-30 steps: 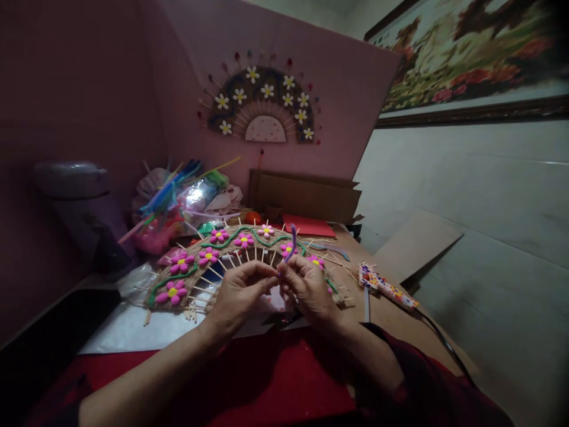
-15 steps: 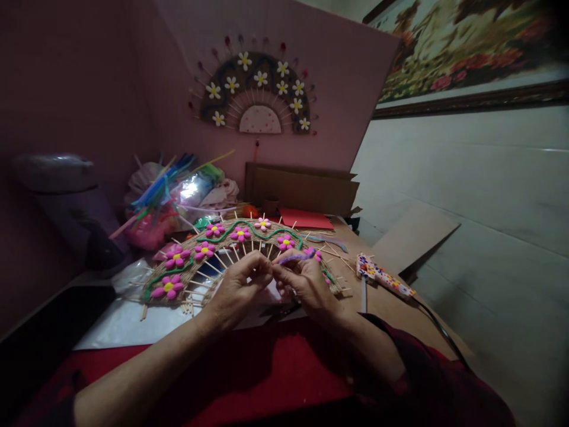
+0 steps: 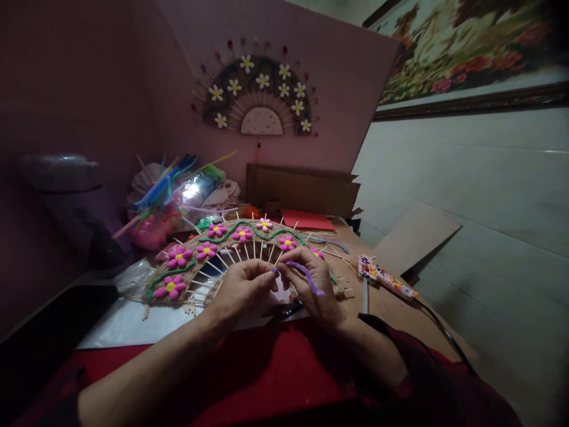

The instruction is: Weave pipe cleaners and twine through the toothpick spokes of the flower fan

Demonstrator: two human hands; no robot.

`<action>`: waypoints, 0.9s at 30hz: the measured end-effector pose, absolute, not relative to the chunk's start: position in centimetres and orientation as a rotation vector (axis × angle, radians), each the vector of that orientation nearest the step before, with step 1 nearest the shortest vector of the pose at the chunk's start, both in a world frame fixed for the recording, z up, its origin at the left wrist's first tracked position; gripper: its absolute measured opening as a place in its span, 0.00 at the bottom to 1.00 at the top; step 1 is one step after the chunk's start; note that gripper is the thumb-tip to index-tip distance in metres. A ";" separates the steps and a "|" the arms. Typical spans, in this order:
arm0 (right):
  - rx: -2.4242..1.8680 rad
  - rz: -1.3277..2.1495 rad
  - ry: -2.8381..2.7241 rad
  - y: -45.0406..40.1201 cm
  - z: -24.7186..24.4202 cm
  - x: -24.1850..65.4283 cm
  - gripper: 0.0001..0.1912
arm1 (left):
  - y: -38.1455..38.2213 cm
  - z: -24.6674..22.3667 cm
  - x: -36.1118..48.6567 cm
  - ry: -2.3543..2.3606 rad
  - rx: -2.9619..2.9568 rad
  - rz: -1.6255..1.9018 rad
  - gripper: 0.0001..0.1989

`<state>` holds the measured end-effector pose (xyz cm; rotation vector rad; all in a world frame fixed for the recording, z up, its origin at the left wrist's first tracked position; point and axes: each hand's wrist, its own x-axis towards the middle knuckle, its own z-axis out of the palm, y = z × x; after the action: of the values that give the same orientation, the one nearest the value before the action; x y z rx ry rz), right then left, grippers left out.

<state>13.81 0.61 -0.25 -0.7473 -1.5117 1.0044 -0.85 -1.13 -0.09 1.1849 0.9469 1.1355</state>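
Note:
A purple fuzzy strip (image 3: 310,279) hangs over the fingers of my right hand (image 3: 311,287), which is closed on it. My left hand (image 3: 244,289) is closed in a pinch, with a small purple bit at its fingertips, close to the right fingertips. Whether that bit joins the strip is too small to tell. Behind both hands lies a twine-wrapped fan (image 3: 231,237) with thin wooden sticks, pink flowers and a green wavy line. My hands hide part of its inner edge and its right side.
A flower-patterned glue gun (image 3: 386,280) lies on the right, its cord trailing toward me. Red card (image 3: 306,219) and cardboard (image 3: 302,190) are behind the fan. Coloured pipe cleaners (image 3: 166,184) and bags are piled back left. A finished-looking fan (image 3: 262,95) stands against the backdrop.
The purple strip now hangs down over my right hand, where it pointed right before. The fingertips have parted slightly, and a purple bit shows at my left fingertips. The view has shifted slightly.

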 end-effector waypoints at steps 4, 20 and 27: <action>-0.720 1.050 -1.512 0.8 -0.2 13.9 0.11 | -1.2 -0.3 -0.9 0.806 1.082 1.104 0.13; -0.611 1.352 -1.454 1.2 0.4 14.4 0.11 | -1.3 -0.2 -1.3 0.725 1.164 1.068 0.12; -0.614 1.263 -1.499 1.0 0.5 14.5 0.11 | -1.2 0.0 -1.4 0.770 1.167 1.048 0.12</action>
<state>14.46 1.03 0.53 -0.6143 -1.4994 1.2625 -1.39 -1.24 -0.01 1.1672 0.7700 1.0484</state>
